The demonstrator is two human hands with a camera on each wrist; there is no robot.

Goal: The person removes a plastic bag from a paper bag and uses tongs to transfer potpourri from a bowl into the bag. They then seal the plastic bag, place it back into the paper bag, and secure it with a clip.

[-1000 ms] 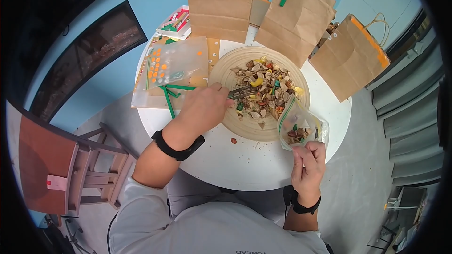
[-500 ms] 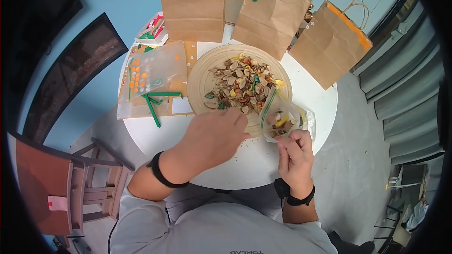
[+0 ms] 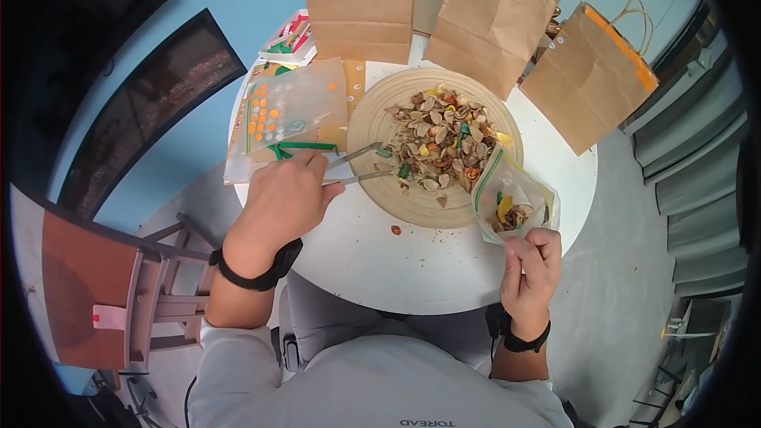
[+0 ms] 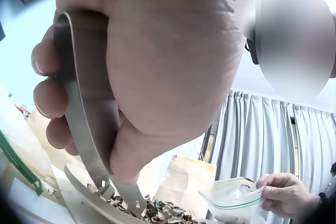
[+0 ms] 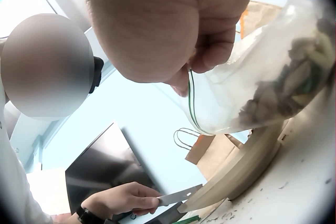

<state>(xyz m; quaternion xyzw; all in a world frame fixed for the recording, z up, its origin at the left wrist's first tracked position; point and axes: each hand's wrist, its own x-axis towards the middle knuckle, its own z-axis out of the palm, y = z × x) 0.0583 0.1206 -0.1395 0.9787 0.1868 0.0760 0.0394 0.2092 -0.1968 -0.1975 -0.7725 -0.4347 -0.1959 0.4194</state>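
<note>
My left hand (image 3: 285,194) grips metal tongs (image 4: 79,92), its fingers and thumb on opposite arms. The tips of the tongs stand apart over the left side of a round ribbed wooden plate (image 3: 369,119), with nothing between them. Dried petals and shells like potpourri (image 3: 444,131) lie heaped on the plate. My right hand (image 3: 533,269) pinches the edge of a clear zip bag (image 5: 226,108) with a green seal line. The bag's mouth is spread at the plate's right front edge. Inside are dried pieces (image 5: 278,92), among them a yellow one (image 3: 505,208).
Three brown paper bags (image 3: 361,12) stand along the back of the round white table (image 3: 372,269). At left lie a zip bag with orange dots (image 3: 305,99) and green clips (image 3: 305,146). Behind them is a small white tray (image 3: 293,51). A reddish bit (image 3: 395,230) lies before the plate.
My left hand took the tongs from the heap toward me, then moved left to the plate's left edge. The yellow piece they held now lies in the zip bag. My right hand still pinches the bag.
</note>
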